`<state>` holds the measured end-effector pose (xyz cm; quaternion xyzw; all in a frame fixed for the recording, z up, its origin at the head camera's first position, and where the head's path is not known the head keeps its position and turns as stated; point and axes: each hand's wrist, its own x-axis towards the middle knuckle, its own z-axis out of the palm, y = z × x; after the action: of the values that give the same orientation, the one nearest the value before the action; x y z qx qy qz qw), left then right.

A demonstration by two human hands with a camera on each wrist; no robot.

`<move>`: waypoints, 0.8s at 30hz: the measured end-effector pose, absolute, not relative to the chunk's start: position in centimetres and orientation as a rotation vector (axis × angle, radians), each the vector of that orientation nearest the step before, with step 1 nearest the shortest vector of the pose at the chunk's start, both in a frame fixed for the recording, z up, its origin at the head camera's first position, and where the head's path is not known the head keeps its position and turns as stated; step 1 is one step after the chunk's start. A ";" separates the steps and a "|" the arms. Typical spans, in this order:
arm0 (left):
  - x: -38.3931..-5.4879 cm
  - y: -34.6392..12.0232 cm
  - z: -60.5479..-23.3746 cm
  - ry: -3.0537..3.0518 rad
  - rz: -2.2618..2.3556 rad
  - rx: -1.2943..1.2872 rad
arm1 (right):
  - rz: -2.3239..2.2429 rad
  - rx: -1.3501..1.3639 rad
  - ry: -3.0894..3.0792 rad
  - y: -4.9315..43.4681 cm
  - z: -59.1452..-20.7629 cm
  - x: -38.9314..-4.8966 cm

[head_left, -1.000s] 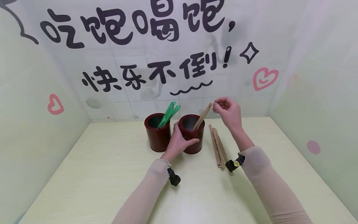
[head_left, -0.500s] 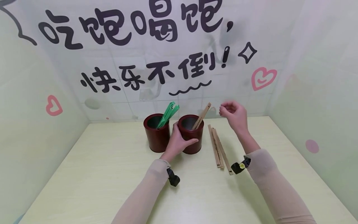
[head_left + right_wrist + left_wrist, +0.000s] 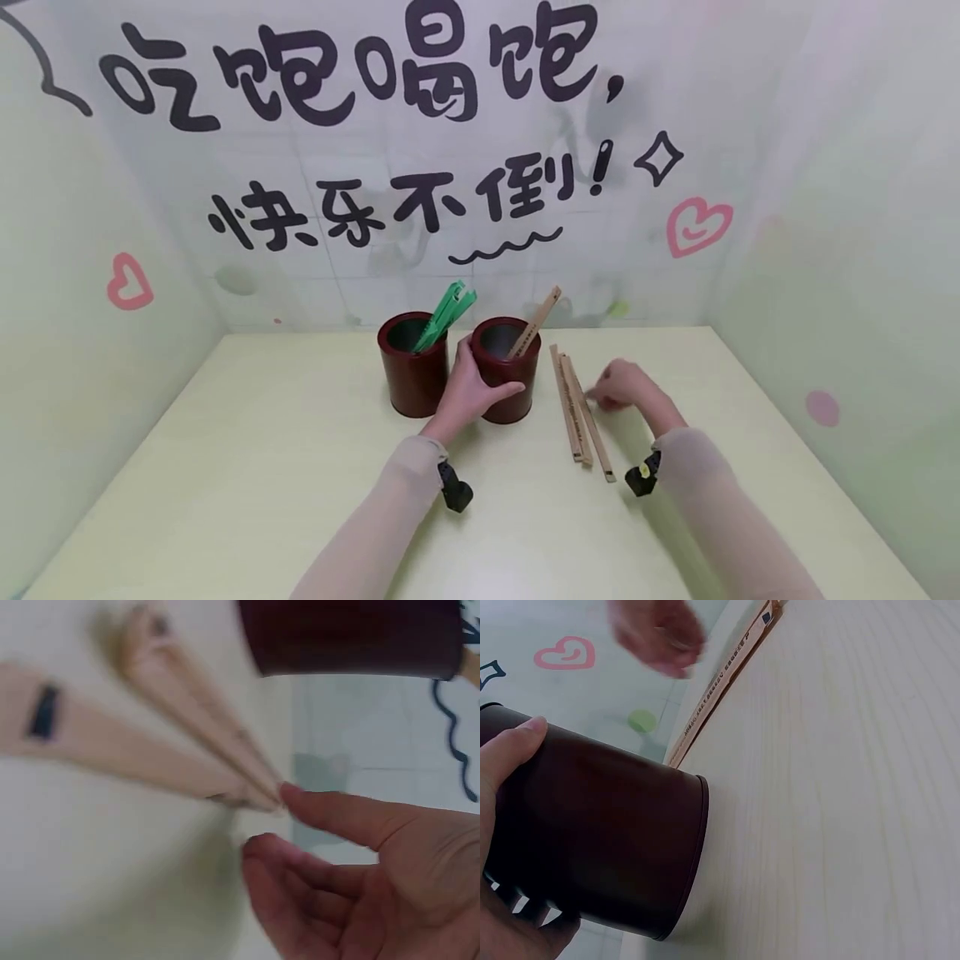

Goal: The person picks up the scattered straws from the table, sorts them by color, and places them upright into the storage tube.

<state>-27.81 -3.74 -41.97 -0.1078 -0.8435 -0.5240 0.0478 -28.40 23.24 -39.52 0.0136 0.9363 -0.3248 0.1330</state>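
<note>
My left hand (image 3: 474, 390) grips the side of the right dark red canister (image 3: 513, 403), thumb across its front. In the left wrist view, fingers wrap the same canister (image 3: 592, 825). Two or so slim brown paper packets (image 3: 534, 325), shaped like wrapped chopsticks, lean out of its mouth. Several more such packets (image 3: 574, 417) lie on the table to its right. Beside them is my right hand (image 3: 628, 388), fingertips close to the rightmost packet. From the right wrist, the thumb and forefinger of the hand (image 3: 337, 862) stand apart at the packets' far ends.
Just left of the gripped canister stands a second dark red canister (image 3: 414, 383), with green packets (image 3: 446, 317) leaning in it. The pale tabletop (image 3: 247, 467) ends at a back wall (image 3: 330, 283) with black lettering and at side walls.
My right hand has let go of the packet in the right canister, pulled back right, then dropped to the packets on the table. My left hand keeps its hold on the canister.
</note>
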 end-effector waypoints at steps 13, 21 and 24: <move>-27.3 -3.6 -42.5 -2.578 -1.592 -0.362 | -0.880 0.046 2.631 23.3 -41.2 -27.5; -27.4 -3.7 -42.3 -2.565 -1.600 -0.359 | -1.109 -0.066 2.623 23.9 -37.9 -27.7; -27.7 -3.8 -42.2 -2.563 -1.592 -0.350 | -1.234 -0.105 2.631 23.8 -36.6 -28.2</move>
<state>-27.70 -3.76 -42.17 -0.1151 -0.8426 -0.5235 0.0518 -28.15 23.76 -36.56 -0.0358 0.8986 -0.4214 0.1165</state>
